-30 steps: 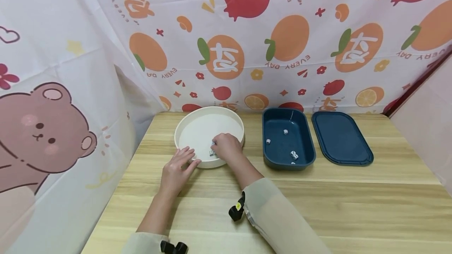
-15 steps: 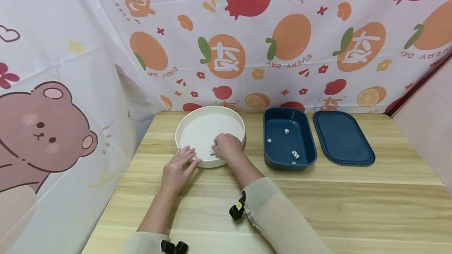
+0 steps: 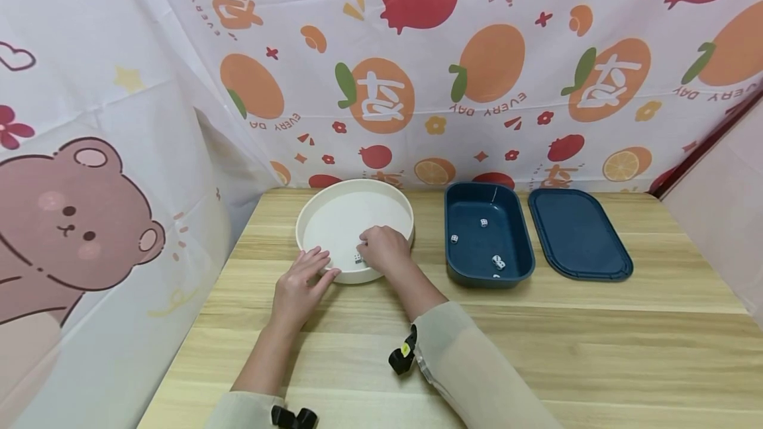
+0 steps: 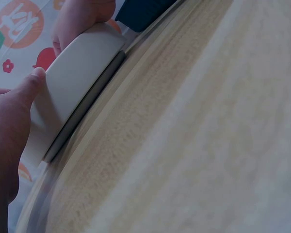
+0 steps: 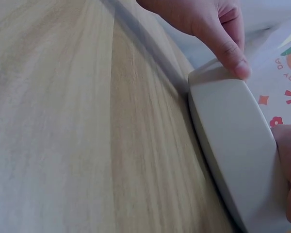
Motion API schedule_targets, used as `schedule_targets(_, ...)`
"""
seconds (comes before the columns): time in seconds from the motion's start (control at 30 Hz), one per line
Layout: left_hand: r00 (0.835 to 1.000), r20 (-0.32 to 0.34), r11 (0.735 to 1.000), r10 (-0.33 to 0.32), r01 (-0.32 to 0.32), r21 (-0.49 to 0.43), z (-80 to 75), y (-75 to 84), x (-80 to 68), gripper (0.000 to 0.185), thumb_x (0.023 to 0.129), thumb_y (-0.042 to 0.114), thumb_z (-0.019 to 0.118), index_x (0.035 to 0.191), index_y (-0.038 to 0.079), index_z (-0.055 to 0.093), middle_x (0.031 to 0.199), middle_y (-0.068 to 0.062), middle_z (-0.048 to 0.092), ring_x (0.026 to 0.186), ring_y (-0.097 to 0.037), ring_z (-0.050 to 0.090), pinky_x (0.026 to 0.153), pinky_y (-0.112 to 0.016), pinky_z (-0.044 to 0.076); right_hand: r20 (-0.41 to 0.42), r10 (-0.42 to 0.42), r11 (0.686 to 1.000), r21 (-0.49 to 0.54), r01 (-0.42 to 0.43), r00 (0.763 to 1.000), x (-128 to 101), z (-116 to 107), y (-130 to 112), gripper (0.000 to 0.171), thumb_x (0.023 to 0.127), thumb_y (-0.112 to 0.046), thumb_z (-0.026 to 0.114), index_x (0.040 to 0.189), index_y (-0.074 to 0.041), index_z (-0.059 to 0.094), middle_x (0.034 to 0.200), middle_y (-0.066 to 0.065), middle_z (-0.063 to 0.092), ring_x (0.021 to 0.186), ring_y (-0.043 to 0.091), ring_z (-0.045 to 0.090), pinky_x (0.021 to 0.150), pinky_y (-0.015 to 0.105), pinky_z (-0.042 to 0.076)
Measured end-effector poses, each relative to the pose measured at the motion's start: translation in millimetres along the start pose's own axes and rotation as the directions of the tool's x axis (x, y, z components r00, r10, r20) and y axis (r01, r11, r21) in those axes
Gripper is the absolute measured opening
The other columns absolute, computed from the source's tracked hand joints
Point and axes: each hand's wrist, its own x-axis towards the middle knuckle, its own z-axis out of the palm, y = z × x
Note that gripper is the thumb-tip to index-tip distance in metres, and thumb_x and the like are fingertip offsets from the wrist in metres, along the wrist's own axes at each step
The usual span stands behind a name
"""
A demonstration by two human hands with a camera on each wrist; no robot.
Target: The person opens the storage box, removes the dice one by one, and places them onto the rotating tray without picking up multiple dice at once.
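Observation:
A round cream tray [image 3: 322, 207] stands at the back of the table. My left hand [image 3: 298, 286] rests on its near left rim, fingers fairly straight and reaching over the edge. In the left wrist view the thumb [image 4: 35, 80] lies along the rim. Inside the tray's near part, white dice [image 3: 357, 259] sit on the floor just left of my right hand [image 3: 384, 248]. That hand reaches down with curled fingers, pinching a die mostly hidden behind them. From the right wrist, the tray wall [image 5: 237, 141] covers the fingertips.
Right of the tray is a deep blue box [image 3: 489, 270] with several dice [image 3: 499, 261] scattered inside. Its flat blue lid [image 3: 581, 234] lies farther right. A fruit-print cloth [image 3: 381, 18] hangs behind the wooden table [image 3: 536, 349].
Both hands stay almost in place. The right fingers have shifted slightly, and the die at their tips, clearer a second ago, is now mostly covered.

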Motion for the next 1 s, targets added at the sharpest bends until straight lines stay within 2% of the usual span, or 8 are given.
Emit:
schedule_targets(0.13,1.000,-0.002,1.000,0.002,-0.002,0.005,0.0,0.2,-0.1,0.034,0.071,0.014,0.088,0.099,-0.002,0.076,0.107,-0.014,0.074,0.110,-0.032,0.068,0.104,-0.055,0.049,-0.118,-0.077,0.996,0.037,0.082,0.990,-4,4,4,0.025,0.092,-0.034,0.068,0.115,-0.025,0.074,0.116,-0.010,0.073,0.110,0.014,0.067,0.091,0.034,0.058)
schedule_targets(0.27,1.000,0.000,1.000,0.004,-0.004,0.007,-0.6,0.7,0.3,0.034,0.071,0.014,0.087,0.099,-0.002,0.076,0.107,-0.015,0.074,0.110,-0.032,0.068,0.105,-0.055,0.049,-0.242,-0.174,0.976,0.088,0.200,0.954,-10,6,11,0.023,0.091,-0.030,0.070,0.112,-0.021,0.075,0.115,-0.008,0.073,0.108,0.013,0.069,0.089,0.033,0.060)
schedule_targets(0.43,1.000,0.003,1.000,0.000,0.000,0.004,-0.4,0.8,0.7,0.035,0.071,0.014,0.087,0.099,-0.002,0.076,0.108,-0.015,0.074,0.111,-0.032,0.068,0.104,-0.055,0.049,-0.303,-0.220,0.933,0.213,0.291,0.927,-21,3,17,0.026,0.091,-0.026,0.071,0.114,-0.013,0.074,0.119,-0.002,0.072,0.114,0.015,0.067,0.100,0.033,0.056)
schedule_targets(0.73,1.000,-0.001,1.000,-0.009,0.009,-0.006,1.0,1.6,0.7,0.036,0.070,0.012,0.088,0.100,-0.002,0.076,0.108,-0.014,0.074,0.111,-0.031,0.068,0.104,-0.055,0.048,-0.308,-0.173,0.914,0.303,0.269,0.935,-44,-11,28,0.034,0.092,-0.031,0.070,0.120,-0.012,0.071,0.124,0.000,0.070,0.120,0.015,0.063,0.106,0.035,0.052)
schedule_targets(1.0,1.000,0.001,1.000,-0.022,0.022,-0.014,2.7,2.5,2.2,0.035,0.070,0.013,0.088,0.100,-0.002,0.076,0.108,-0.013,0.074,0.111,-0.031,0.068,0.106,-0.053,0.046,-0.379,-0.178,0.897,0.318,0.308,0.908,-57,-38,38,0.038,0.089,-0.030,0.074,0.123,-0.012,0.070,0.125,0.001,0.069,0.121,0.014,0.062,0.104,0.032,0.053)
